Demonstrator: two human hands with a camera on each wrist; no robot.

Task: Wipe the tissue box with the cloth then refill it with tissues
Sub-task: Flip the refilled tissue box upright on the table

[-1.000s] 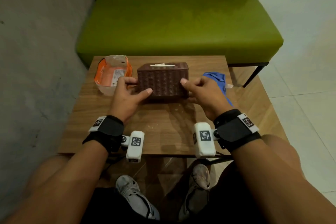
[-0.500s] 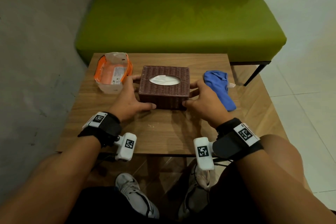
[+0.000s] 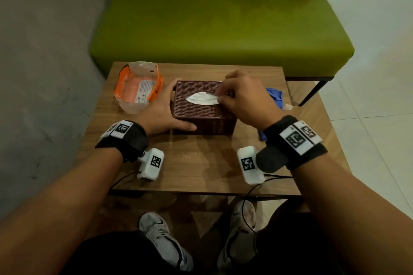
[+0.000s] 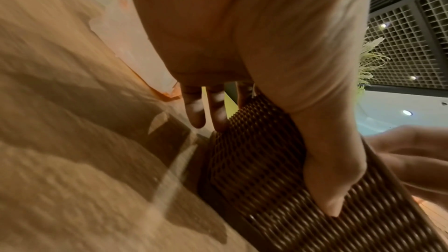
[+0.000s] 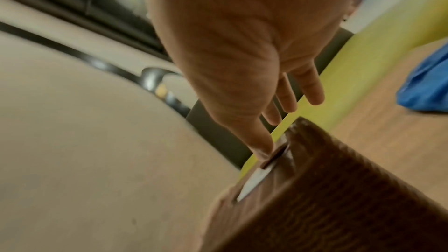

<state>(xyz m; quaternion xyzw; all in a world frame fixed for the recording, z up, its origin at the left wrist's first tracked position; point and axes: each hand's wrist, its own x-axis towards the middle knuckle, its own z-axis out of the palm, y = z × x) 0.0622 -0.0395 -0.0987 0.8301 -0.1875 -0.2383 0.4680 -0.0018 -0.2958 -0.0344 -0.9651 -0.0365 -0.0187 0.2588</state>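
The brown woven tissue box stands flat on the wooden table, with white tissue showing in its oval top opening. My left hand holds the box's left end, thumb pressed on the front wall and fingers along the side. My right hand reaches over the top and pinches the right end of the tissue at the opening; its other fingers stick out straight. The blue cloth lies to the right of the box, partly hidden by my right hand.
An opened orange and clear tissue packet lies at the table's back left, close to my left hand. A green bench stands just behind the table. A grey wall is to the left and a tiled floor to the right.
The box went from tipped on its side to flat on the table. My right hand left the box's right side and moved onto the top, to the tissue. My left hand stayed at the left end.
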